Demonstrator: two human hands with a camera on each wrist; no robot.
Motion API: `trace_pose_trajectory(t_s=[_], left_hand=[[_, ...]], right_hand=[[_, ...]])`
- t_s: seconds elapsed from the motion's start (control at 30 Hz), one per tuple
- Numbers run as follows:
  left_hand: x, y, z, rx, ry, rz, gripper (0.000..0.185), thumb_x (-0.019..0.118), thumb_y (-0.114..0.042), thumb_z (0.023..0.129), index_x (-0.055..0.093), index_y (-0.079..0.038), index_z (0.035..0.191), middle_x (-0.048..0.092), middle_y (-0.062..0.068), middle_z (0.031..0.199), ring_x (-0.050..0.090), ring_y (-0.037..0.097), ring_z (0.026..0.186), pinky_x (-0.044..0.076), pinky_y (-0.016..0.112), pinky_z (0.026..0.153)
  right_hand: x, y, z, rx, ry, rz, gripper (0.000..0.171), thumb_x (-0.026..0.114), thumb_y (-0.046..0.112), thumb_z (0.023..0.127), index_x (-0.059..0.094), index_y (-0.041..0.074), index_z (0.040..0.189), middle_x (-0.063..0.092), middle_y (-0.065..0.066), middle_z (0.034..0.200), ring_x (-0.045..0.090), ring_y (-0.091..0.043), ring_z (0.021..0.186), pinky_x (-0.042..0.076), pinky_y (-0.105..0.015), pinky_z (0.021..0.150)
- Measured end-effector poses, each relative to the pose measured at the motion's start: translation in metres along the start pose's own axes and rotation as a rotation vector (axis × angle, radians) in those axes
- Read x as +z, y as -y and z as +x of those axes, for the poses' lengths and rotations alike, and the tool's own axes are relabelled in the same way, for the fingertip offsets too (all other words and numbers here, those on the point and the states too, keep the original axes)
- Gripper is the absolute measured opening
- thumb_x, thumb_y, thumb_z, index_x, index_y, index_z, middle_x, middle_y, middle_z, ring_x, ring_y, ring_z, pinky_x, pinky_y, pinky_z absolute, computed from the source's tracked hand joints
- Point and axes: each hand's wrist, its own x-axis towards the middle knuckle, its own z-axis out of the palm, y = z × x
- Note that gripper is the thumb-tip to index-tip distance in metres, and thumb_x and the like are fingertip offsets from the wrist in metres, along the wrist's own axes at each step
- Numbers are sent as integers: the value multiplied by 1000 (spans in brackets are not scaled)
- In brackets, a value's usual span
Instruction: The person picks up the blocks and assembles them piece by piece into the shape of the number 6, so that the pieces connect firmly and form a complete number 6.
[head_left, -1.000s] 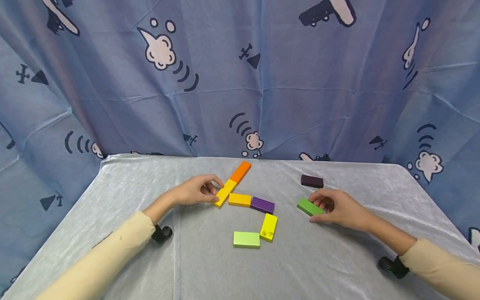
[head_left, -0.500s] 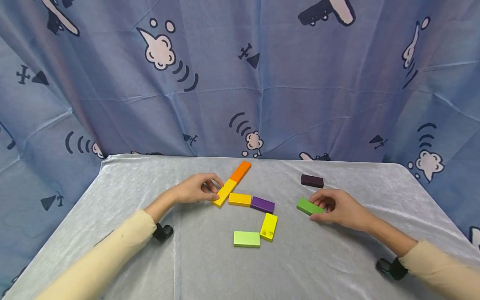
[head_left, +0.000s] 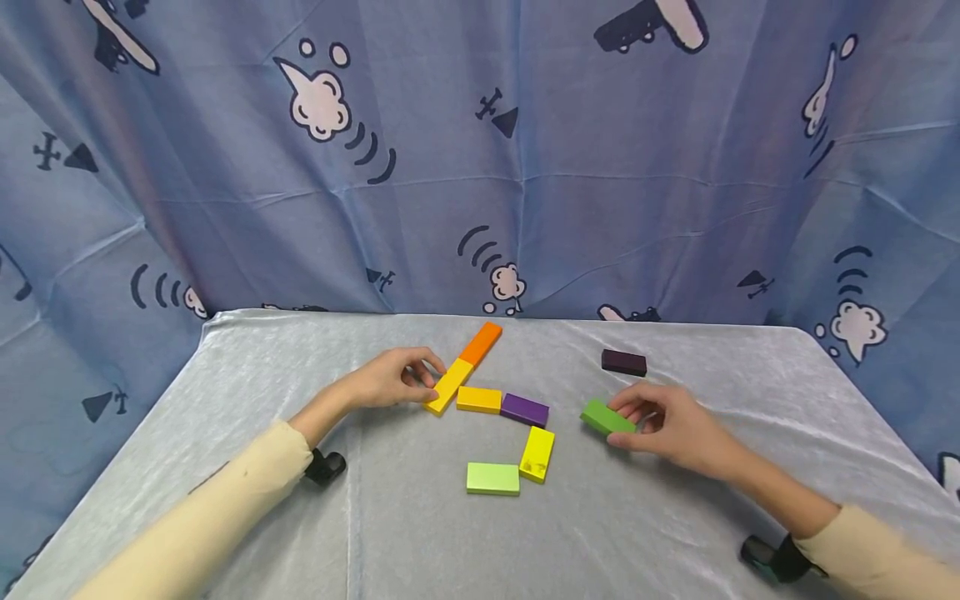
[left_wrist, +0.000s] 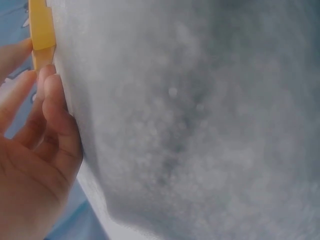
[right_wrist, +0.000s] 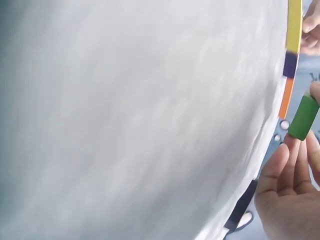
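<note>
My right hand (head_left: 678,425) pinches a green rectangular block (head_left: 606,418) between thumb and fingers. In the right wrist view that green block (right_wrist: 304,118) stands out above the cloth line. At the left, my left hand (head_left: 393,379) has thumb and fingertips on the two sides of an amber block (head_left: 452,383) lying flat. The amber block's far end meets an orange block (head_left: 482,342). Close by lie a second amber block (head_left: 479,400), a purple block (head_left: 525,410), a bright yellow block (head_left: 537,455) with dark marks, and a light green block (head_left: 492,478).
A dark, nearly black block (head_left: 624,362) lies behind the right hand. Grey velvety cloth (head_left: 420,533) covers the table, and a blue patterned curtain (head_left: 420,233) hangs behind its far edge. Dark wrist cameras (head_left: 326,467) sit at both sleeves.
My right hand has shifted slightly left with the green block, moving away from the dark block. The left hand and the blocks on the cloth look unmoved.
</note>
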Motion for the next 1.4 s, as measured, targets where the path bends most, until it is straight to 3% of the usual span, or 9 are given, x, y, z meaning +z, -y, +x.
trace_pose_trajectory(t_s=[0.33, 0.57, 1.4], left_hand=[[0, 1, 0, -6, -4, 4, 32, 76, -10, 93, 66, -8, 123, 66, 2, 97, 65, 20, 83, 53, 33, 69], [0, 1, -2, 0, -12, -12, 31, 77, -9, 92, 66, -7, 121, 66, 3, 96, 65, 19, 82, 54, 33, 70], [0, 1, -3, 15, -11, -3, 29, 76, -11, 93, 66, -7, 121, 66, 2, 97, 65, 19, 84, 55, 33, 74]], right_hand=[[23, 26, 8, 11, -12, 55, 36, 91, 16, 79, 71, 4, 107, 68, 0, 94, 63, -18, 83, 54, -28, 68], [42, 45, 22, 34, 45, 80, 35, 90, 20, 80, 72, 7, 107, 67, 1, 94, 62, -19, 85, 54, -29, 70], [82, 83, 80, -80, 253, 47, 31, 87, 16, 82, 73, 11, 110, 67, 6, 99, 61, -16, 90, 54, -44, 79]])
